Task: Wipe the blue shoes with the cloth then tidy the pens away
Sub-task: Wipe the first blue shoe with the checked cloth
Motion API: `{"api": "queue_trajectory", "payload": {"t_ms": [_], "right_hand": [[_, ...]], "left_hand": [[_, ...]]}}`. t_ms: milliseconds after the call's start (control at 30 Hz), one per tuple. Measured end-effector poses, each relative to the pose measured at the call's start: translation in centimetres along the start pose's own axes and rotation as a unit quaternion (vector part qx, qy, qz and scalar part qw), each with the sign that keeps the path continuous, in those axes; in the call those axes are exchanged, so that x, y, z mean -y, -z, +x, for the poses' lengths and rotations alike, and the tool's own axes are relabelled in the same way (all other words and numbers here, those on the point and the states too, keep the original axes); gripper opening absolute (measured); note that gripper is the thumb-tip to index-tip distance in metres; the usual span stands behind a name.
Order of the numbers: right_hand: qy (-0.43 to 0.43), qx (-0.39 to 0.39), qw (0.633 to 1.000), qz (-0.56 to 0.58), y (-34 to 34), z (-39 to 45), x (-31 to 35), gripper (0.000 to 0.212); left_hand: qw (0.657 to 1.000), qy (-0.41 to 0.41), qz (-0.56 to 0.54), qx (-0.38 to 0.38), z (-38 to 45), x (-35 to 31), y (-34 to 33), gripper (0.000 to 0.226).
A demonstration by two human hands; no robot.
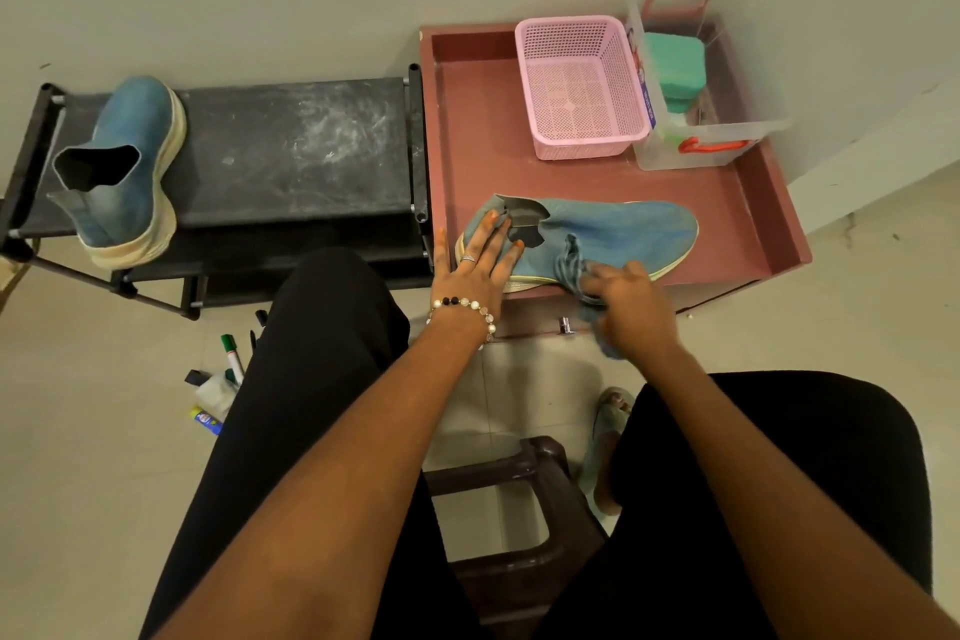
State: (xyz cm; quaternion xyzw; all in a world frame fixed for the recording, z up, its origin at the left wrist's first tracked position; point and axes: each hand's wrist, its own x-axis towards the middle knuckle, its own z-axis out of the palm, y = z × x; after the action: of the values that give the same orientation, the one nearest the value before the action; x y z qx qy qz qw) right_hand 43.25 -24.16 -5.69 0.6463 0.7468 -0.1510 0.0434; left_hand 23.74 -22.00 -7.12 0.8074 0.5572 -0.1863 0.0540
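One blue shoe lies on its side on the near edge of the reddish surface. The left hand presses flat on its heel, fingers straight. The right hand clutches the cloth against its side. The second blue shoe sits far left on the black rack. Pens lie on the floor, near left.

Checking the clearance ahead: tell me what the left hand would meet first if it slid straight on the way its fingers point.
The left hand lies flat on the heel of the blue fabric shoe, fingers pointing up-frame. Past the heel lies bare maroon tray-top table, then probably its raised back rim. The pink plastic mesh basket looks off to the right, though depth is uncertain.
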Motion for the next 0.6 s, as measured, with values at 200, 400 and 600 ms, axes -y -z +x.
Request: {"api": "queue_trajectory", "payload": {"t_ms": [200,400,600], "right_hand": [[-0.12,-0.032,0.982,-0.14,1.7,-1.0,-5.7,0.037],[-0.267,-0.033,0.962,-0.043,-0.5,-0.2,3.0,0.037],[-0.195,-0.013,0.976,0.098,1.0,-0.8,3.4,0.034]], "left_hand": [[1.0,0.008,0.003,0.021,0.0,0.0,0.3,0.089],[1.0,0.013,0.002,0.019,0.0,-0.2,0.3,0.088],[1.0,0.009,-0.007,-0.002,0.2,-0.1,-0.3,0.069]]}}
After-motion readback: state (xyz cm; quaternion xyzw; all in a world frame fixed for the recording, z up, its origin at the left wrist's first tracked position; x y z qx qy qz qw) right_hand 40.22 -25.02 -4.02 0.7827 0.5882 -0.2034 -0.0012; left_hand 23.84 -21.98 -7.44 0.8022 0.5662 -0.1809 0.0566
